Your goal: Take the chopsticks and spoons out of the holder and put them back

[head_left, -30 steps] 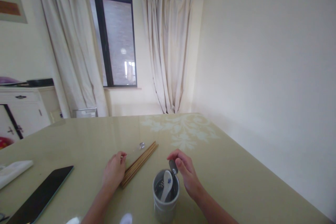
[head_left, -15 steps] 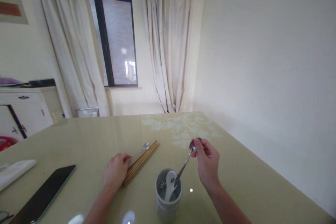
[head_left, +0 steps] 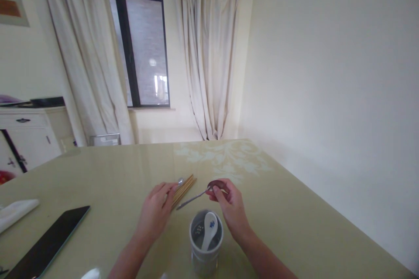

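A metal spoon (head_left: 195,198) is in my right hand (head_left: 231,206), gripped by its bowl end between thumb and fingers. Its handle slants down to the left, above and behind the grey cylindrical holder (head_left: 205,256). Inside that holder leans a white soup spoon (head_left: 210,231) with a blue mark. My left hand (head_left: 156,209) reaches over the near part of a bundle of wooden chopsticks (head_left: 183,192), thumb and fingers apart. Just beyond its fingertips shows the bowl of a second metal spoon (head_left: 180,181), beside the chopsticks; the rest of it is hidden.
A dark flat tablet-like device (head_left: 49,242) lies on the left of the glossy table (head_left: 294,222), with a white object (head_left: 18,212) beyond it. A wall (head_left: 343,117) runs along the right side. Curtains, a window and a white cabinet (head_left: 31,133) stand behind.
My right hand has drawn the metal spoon clear of the holder and moved it left, its handle now toward my left hand. My left hand has shifted right, over the chopsticks.
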Tool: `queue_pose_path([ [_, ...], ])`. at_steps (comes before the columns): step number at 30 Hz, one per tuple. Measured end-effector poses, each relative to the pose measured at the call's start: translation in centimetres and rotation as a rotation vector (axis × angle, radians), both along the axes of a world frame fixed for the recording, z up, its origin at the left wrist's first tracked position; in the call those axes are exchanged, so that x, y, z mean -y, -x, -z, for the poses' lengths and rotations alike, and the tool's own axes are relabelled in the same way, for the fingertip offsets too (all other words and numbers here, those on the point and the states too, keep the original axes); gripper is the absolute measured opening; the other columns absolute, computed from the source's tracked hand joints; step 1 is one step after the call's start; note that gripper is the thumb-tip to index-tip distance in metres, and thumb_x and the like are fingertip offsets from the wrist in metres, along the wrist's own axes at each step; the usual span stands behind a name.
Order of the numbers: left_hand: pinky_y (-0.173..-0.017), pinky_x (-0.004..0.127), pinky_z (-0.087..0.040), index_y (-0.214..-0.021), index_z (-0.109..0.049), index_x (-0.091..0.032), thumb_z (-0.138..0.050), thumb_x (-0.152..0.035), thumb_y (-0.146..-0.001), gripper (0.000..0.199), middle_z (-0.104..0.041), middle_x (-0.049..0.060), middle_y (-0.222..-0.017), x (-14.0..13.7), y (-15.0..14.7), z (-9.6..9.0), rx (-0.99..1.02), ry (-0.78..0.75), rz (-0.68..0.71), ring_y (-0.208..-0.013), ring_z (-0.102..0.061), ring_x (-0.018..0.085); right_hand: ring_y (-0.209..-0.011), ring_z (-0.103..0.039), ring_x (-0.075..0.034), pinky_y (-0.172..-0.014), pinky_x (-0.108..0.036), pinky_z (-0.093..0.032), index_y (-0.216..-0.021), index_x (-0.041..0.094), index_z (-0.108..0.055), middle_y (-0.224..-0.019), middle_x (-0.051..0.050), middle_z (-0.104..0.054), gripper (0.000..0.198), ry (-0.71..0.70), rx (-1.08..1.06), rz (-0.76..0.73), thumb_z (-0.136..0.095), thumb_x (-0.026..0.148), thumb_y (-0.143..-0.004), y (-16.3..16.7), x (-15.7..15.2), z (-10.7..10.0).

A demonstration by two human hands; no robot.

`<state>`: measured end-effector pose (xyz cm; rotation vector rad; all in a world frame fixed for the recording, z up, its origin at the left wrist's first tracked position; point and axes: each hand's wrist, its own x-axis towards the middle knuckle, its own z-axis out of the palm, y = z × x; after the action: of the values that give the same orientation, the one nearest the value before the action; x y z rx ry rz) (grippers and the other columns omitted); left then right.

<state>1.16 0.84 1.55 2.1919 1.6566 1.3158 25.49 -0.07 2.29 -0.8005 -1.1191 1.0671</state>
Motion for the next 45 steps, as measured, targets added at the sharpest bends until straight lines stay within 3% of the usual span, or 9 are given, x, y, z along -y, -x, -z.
queue_pose_path([
  [3, -0.098, 0.036, -0.057, -0.114, -0.077, -0.029, -0.049, -0.049, -0.107, 0.036, -0.081, 0.006, -0.113, 2.1, -3.2, -0.9, 0.012, -0.035, 0.228, -0.107, -0.073, 0.023, -0.080, -0.080, -0.024, -0.079, -0.039, -0.066, -0.099, 0.021, -0.072, -0.095, -0.006, -0.078, 0.044, -0.026, -0.009, -0.034, -0.086, 0.059, -0.083, 0.3, 0.8, -0.1],
  [7, -0.087, 0.031, -0.059, -0.103, -0.077, -0.029, -0.054, -0.049, -0.105, 0.031, -0.081, 0.003, -0.098, 2.4, -4.7, 0.0, 0.056, -0.054, 0.272, -0.094, -0.075, 0.021, -0.082, -0.079, -0.024, -0.080, -0.040, -0.064, -0.104, 0.022, -0.068, -0.095, -0.006, -0.077, 0.045, -0.012, 0.018, -0.053, -0.085, 0.059, -0.084, 0.2, 1.0, -0.1],
  [11, -0.086, 0.035, -0.060, -0.103, -0.076, -0.025, -0.047, -0.047, -0.105, 0.036, -0.079, 0.006, -0.101, -0.3, -1.5, 1.4, 0.097, 0.010, 0.105, -0.095, -0.074, 0.024, -0.085, -0.076, -0.022, -0.075, -0.035, -0.058, -0.121, 0.024, -0.065, -0.109, -0.007, -0.073, 0.056, 0.004, 0.158, -0.126, -0.084, 0.062, -0.084, -0.9, 0.9, -0.5],
  [16, -0.096, 0.041, -0.057, -0.104, -0.077, -0.019, -0.042, -0.037, -0.102, 0.039, -0.076, 0.011, -0.104, -3.6, 3.4, 3.9, -0.078, 0.123, -0.262, -0.100, -0.073, 0.028, -0.090, -0.066, -0.020, -0.079, -0.033, -0.052, -0.116, 0.021, -0.070, -0.103, -0.005, -0.069, 0.053, -0.002, 0.368, -0.397, -0.086, 0.059, -0.083, -2.7, 1.0, -1.6],
  [21, -0.100, 0.038, -0.055, -0.119, -0.073, -0.017, -0.040, -0.024, -0.102, 0.038, -0.077, 0.012, -0.116, -4.6, 4.0, 5.4, -0.148, 0.209, -0.312, -0.108, -0.072, 0.026, -0.082, -0.058, -0.016, -0.075, -0.028, -0.047, -0.093, 0.020, -0.066, -0.091, 0.001, -0.062, 0.048, 0.002, 0.443, -0.477, -0.098, 0.047, -0.070, -3.4, 1.5, -2.5],
  [26, -0.099, 0.041, -0.052, -0.112, -0.076, -0.020, -0.039, -0.023, -0.105, 0.037, -0.077, 0.010, -0.118, -4.1, 3.5, 5.1, -0.216, 0.260, -0.315, -0.109, -0.070, 0.027, -0.073, -0.058, -0.015, -0.071, -0.029, -0.048, -0.082, 0.019, -0.068, -0.082, 0.002, -0.064, 0.036, 0.015, 0.478, -0.426, -0.094, 0.042, -0.074, -3.3, 1.8, -2.6],
  [32, -0.101, 0.041, -0.051, -0.117, -0.075, -0.023, -0.036, -0.024, -0.107, 0.040, -0.076, 0.009, -0.124, -3.5, 3.3, 4.6, -0.283, 0.311, -0.330, -0.114, -0.068, 0.027, -0.075, -0.069, -0.021, -0.074, -0.034, -0.056, -0.089, 0.021, -0.083, -0.083, -0.005, -0.078, 0.018, -0.154, 0.561, -0.349, -0.082, 0.039, -0.087, -3.4, 2.0, -3.0],
  [39, -0.098, 0.039, -0.051, -0.125, -0.071, -0.021, -0.036, -0.023, -0.108, 0.040, -0.075, 0.011, -0.128, -3.4, 2.9, 4.5, -0.305, 0.265, -0.373, -0.115, -0.069, 0.025, -0.084, -0.078, -0.026, -0.083, -0.038, -0.057, -0.097, 0.027, -0.088, -0.091, -0.006, -0.085, 0.018, -0.326, 0.737, -0.215, -0.071, 0.034, -0.098, -4.3, 1.9, -3.5],
  [45, -0.095, 0.041, -0.052, -0.130, -0.067, -0.020, -0.034, -0.026, -0.109, 0.041, -0.074, 0.012, -0.129, -2.8, 2.4, 3.5, -0.306, 0.134, -0.421, -0.117, -0.067, 0.029, -0.087, -0.073, -0.027, -0.085, -0.041, -0.056, -0.099, 0.028, -0.087, -0.090, -0.007, -0.083, 0.019, -0.369, 0.602, -0.086, -0.072, 0.040, -0.099, -4.1, 1.8, -3.4],
])
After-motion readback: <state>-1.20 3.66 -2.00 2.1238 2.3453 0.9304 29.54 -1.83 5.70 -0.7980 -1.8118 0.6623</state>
